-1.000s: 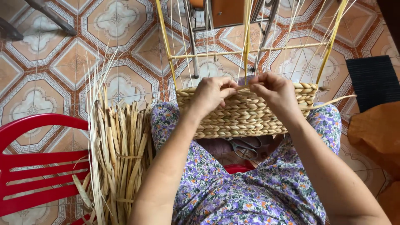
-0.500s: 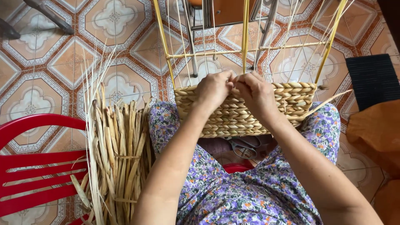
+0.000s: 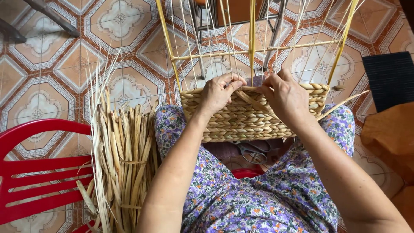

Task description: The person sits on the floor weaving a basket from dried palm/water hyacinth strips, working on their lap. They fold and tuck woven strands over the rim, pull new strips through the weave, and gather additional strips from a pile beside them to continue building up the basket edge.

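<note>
A bundle of dried reeds stands just beside the person's left knee, between the lap and a red plastic chair at the lower left. Thin loose stalks fan up from the bundle over the patterned tile floor. Beyond the knees, metal chair legs rise behind the work, partly screened by the yellow upright stakes and a thin horizontal crossbar tied across them. A dark mat lies at the right edge, with an orange-brown sheet just below it.

A half-woven basket rests on the lap, its braided wall reaching up to the hands. Its inside is hidden from this angle. Scissors lie below its lower edge, on the lap between the thighs.

The left hand sits on the top braid, fingers curled and pinching a flat strand that runs diagonally down across the wall. The right hand presses on the rim beside it, fingers bent and close together around the same strand near a central stake.
</note>
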